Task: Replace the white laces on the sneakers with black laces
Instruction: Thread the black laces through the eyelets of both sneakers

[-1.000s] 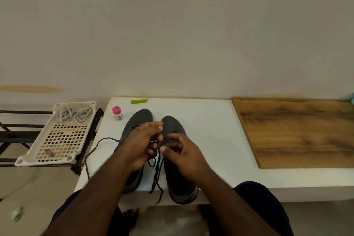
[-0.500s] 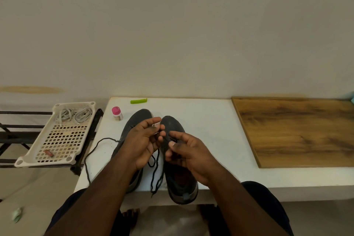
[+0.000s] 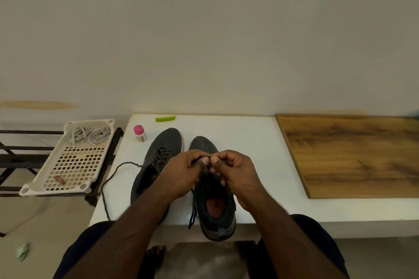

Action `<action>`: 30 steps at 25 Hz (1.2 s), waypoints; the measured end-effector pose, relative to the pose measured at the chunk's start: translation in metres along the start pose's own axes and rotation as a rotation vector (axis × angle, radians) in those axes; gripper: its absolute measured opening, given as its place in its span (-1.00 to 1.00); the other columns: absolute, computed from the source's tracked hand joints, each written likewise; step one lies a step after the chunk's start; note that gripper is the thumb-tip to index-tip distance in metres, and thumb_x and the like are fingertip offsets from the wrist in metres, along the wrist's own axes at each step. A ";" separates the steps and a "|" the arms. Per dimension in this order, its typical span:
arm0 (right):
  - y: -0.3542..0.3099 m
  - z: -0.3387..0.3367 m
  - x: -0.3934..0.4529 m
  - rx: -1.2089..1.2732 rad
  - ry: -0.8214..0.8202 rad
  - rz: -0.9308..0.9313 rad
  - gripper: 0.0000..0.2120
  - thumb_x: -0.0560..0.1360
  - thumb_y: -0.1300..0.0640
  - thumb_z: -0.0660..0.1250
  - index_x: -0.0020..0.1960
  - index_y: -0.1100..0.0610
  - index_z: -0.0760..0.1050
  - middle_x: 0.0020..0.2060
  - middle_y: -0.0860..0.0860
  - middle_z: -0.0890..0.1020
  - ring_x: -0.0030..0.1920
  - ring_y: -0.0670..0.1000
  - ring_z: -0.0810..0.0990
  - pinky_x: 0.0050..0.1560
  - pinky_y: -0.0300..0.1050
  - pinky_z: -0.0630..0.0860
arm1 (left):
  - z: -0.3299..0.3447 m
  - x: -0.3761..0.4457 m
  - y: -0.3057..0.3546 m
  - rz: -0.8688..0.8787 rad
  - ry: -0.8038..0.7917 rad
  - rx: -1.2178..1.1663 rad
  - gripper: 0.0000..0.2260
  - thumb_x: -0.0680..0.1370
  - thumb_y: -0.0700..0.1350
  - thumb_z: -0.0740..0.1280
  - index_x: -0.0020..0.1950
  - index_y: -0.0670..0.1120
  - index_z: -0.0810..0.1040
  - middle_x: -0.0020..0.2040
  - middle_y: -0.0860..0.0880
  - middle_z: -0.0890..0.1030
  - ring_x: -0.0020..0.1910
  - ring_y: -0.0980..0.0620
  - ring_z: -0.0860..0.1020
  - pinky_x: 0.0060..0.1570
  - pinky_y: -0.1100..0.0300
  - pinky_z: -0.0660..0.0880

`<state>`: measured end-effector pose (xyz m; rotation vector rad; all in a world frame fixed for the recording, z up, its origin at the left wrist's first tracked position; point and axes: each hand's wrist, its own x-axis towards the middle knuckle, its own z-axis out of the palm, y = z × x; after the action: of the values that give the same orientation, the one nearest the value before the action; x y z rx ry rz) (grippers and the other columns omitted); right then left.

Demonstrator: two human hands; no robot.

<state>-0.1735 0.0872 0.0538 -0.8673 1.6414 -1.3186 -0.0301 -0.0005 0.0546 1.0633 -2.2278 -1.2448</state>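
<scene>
Two dark grey sneakers stand side by side on the white table (image 3: 249,142), toes toward the wall. The left sneaker (image 3: 163,149) carries a black lace in its eyelets, with a loose end (image 3: 108,186) trailing off to the left. Over the tongue of the right sneaker (image 3: 215,206), my left hand (image 3: 181,174) and my right hand (image 3: 235,172) meet thumb to thumb and pinch a black lace (image 3: 192,215), whose free ends hang down beside the shoe past the table's front edge. Two coiled white laces (image 3: 90,135) lie in a basket at the left.
A white plastic basket (image 3: 68,170) sits on a black rack left of the table. A small pink-capped bottle (image 3: 140,133) and a green clip (image 3: 165,118) lie near the table's back edge. A wooden board (image 3: 351,154) covers the table's right part.
Both hands have shifted right and come together over the right sneaker's tongue, now pinching the lace between thumbs and fingers. The left sneaker's laced front has come into view.
</scene>
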 end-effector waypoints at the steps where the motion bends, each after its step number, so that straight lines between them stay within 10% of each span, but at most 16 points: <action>1: 0.001 -0.005 0.001 0.001 0.021 0.022 -0.88 0.61 0.16 0.34 0.02 0.13 0.66 -0.29 0.08 0.65 -0.44 -0.05 0.44 -0.40 -0.22 0.43 | -0.001 0.002 -0.003 -0.029 0.074 0.068 -0.85 0.64 -0.07 0.25 0.03 0.10 0.62 -0.19 0.09 0.64 -0.27 0.13 0.58 -0.19 0.21 0.50; 5: 0.008 -0.029 0.007 0.004 0.050 0.137 -0.76 0.64 0.30 0.21 0.12 0.12 0.64 -0.18 0.06 0.67 -0.32 -0.04 0.53 -0.31 -0.20 0.47 | -0.017 0.009 -0.022 -0.248 0.266 0.188 -0.82 0.64 -0.10 0.25 0.14 0.00 0.63 0.04 0.01 0.67 -0.01 0.02 0.61 0.03 0.15 0.50; 8: 0.009 -0.023 0.007 -0.029 0.058 0.106 -0.84 0.60 0.33 0.27 0.09 0.16 0.58 -0.18 0.12 0.71 -0.31 0.01 0.61 -0.28 -0.17 0.56 | -0.008 0.004 -0.014 -0.065 0.127 0.266 -0.54 0.60 -0.08 0.33 0.51 0.07 0.36 0.41 0.13 0.40 0.41 0.11 0.34 0.36 0.22 0.24; 16: 0.011 -0.015 0.006 0.009 0.031 0.031 -0.84 0.60 0.34 0.29 0.04 0.18 0.62 -0.21 0.14 0.70 -0.25 0.01 0.65 -0.14 -0.13 0.64 | 0.009 0.004 -0.002 0.103 0.049 0.285 -0.87 0.60 -0.08 0.29 0.00 0.04 0.64 -0.17 0.18 0.60 -0.16 0.24 0.54 -0.12 0.28 0.41; 30: 0.014 -0.011 0.011 -0.036 0.111 -0.009 -0.93 0.54 0.27 0.39 -0.05 0.14 0.62 -0.24 0.09 0.71 -0.20 0.03 0.69 -0.10 -0.07 0.68 | 0.012 0.007 -0.006 0.093 0.176 0.123 -0.88 0.59 -0.07 0.34 0.03 0.11 0.65 -0.11 0.25 0.62 -0.04 0.30 0.55 -0.05 0.42 0.42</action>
<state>-0.1887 0.0847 0.0389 -0.8362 1.7533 -1.3684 -0.0392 -0.0009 0.0430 1.0567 -2.2140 -0.9481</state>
